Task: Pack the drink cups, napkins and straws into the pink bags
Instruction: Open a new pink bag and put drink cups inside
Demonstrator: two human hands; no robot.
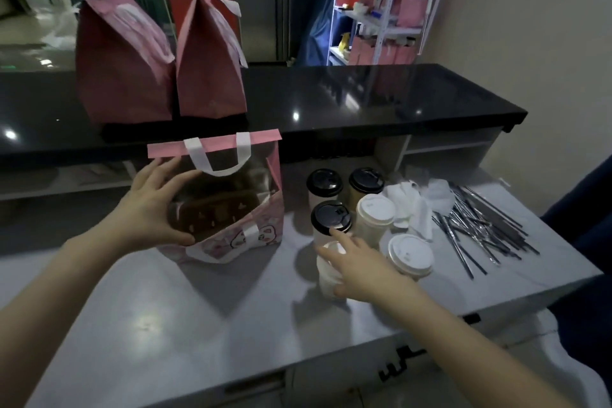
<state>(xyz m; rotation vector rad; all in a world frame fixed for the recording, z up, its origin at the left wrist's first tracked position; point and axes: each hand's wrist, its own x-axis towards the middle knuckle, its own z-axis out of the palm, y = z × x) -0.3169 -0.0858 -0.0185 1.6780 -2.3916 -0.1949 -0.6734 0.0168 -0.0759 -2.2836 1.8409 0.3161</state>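
Observation:
An open pink bag (265, 228) with white handles stands on the grey worktop, its mouth facing me and a brown divider inside. My left hand (155, 205) grips the bag's near left rim and holds it open. My right hand (361, 267) wraps around a white-lidded cup (326, 278) standing just right of the bag. Behind it stand three black-lidded cups (331, 217) and two more white-lidded cups (410, 255). White napkins (415, 205) lie crumpled behind the cups. A pile of wrapped straws (480, 222) lies at the right.
Two closed pink bags (126, 76) (212, 76) stand on the raised black counter (364, 99) behind the worktop (198, 318). A white shelf rack (387, 3) with pink bags is at the back right. The worktop's right edge lies just past the straws.

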